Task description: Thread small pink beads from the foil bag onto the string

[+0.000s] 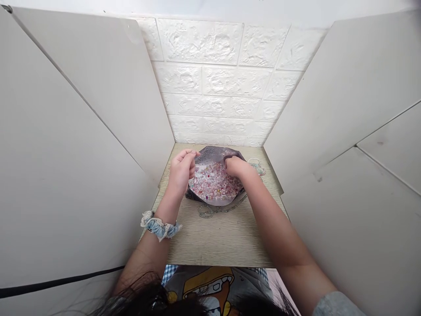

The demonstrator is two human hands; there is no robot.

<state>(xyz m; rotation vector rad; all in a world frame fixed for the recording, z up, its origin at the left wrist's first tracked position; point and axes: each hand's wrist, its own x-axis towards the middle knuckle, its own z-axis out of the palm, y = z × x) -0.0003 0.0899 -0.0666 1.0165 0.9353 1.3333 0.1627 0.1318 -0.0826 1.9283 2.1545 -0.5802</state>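
Note:
A dark bag with a silvery lining (pixel 215 153) lies wide open on the wooden table. Many small pink, white and red beads (pixel 215 182) are spread inside it. At the bag's left rim is my left hand (pixel 183 169), its thumb and fingers pinched together; what they hold, if anything, is too small to name. My right hand (pixel 236 167) reaches over the right side of the bag's mouth, fingers curled near the lining and beads, with the fingertips hidden. Strings of pale green beads (pixel 205 211) lie in front of the bag, and more (pixel 257 166) lie behind my right wrist.
The narrow wooden table (pixel 217 241) ends at a white brick-patterned wall (pixel 213 83). Pale panels (pixel 98 87) rise on the left, with similar panels (pixel 329 109) on the right. A black cord (pixel 62 281) runs at the lower left.

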